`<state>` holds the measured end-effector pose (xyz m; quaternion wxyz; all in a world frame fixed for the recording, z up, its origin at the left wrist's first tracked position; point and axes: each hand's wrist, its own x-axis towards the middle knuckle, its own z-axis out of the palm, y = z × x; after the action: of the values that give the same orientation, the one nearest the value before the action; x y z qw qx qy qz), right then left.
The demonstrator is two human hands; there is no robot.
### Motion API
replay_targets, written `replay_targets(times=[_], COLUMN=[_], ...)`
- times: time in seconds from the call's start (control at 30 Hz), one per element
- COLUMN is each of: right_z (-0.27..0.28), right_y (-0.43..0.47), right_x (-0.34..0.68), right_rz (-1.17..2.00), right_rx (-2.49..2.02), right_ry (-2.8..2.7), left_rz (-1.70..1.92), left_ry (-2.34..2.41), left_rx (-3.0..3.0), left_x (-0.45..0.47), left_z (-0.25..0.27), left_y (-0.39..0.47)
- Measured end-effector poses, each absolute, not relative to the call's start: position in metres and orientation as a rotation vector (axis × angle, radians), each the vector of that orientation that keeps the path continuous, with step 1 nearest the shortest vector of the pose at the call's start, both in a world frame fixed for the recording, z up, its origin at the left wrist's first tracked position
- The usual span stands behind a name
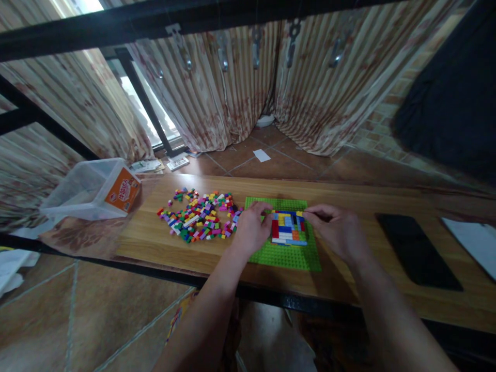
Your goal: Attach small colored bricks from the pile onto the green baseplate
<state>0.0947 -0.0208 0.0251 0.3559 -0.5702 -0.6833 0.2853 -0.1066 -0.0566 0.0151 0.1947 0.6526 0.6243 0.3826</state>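
A green studded baseplate (281, 258) lies on the wooden table, bearing a low rectangular build of toy bricks (287, 230) in red, white, blue, yellow and orange. At its left back corner is my left hand (253, 226), thumb and forefinger apart beside the build; I see no brick between them. My right hand (341, 230) pinches at the back right corner, its fingertips on a small yellow brick (299, 213). Whether that brick is fully pressed down cannot be made out. Left of the baseplate spreads a pile of loose bricks (207, 219) in many colours.
A clear plastic bin (77, 194) with an orange label stands at the table's left end. On the right lie a black flat device (418, 250) and white paper (473, 240). A dark metal bar (194, 20) crosses above, before striped curtains (217, 93).
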Motion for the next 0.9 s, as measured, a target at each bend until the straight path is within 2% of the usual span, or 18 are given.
replay_targets(times=[0.37, 0.57, 0.9], right_z=[0.017, 0.007, 0.020], right_y=[-0.033, -0.031, -0.026], right_x=[0.076, 0.080, 0.094], right_rz=[0.457, 0.579, 0.512], right_rx=[-1.565, -1.563, -1.549], right_ry=[-1.911, -2.002, -1.890], left_rz=[0.859, 0.806, 0.775], left_ry=[1.807, 1.823, 1.835], left_rx=[1.876, 1.886, 1.923], left_x=[-0.109, -0.110, -0.114], left_z=[0.015, 0.015, 0.016], left_y=[-0.058, -0.059, -0.062])
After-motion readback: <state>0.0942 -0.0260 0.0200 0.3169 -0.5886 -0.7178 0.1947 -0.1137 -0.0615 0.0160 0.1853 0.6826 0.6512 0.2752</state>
